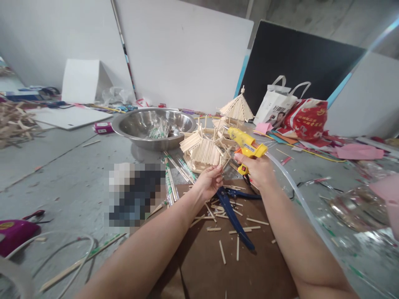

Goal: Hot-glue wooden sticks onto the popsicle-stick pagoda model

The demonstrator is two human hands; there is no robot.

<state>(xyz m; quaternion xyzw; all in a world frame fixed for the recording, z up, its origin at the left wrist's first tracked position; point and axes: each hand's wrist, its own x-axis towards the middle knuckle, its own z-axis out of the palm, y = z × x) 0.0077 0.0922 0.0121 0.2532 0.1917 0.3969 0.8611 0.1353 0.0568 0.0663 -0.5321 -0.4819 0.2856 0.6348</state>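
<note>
My right hand is closed round the grip of a yellow glue gun, whose nozzle points left at a small house model of wooden sticks. My left hand sits just below that model, fingers pinched on a thin wooden stick held up toward the model's right side. A second stick model with a pointed roof stands behind. Blue-handled cutters lie on a brown board under my forearms, among several cut stick pieces.
A steel bowl with wrapped chopsticks stands at the back left of the model. Shopping bags and coloured paper lie at the right. White and black boards lean on the wall. A clear tube runs along my right arm. Stick scraps pile far left.
</note>
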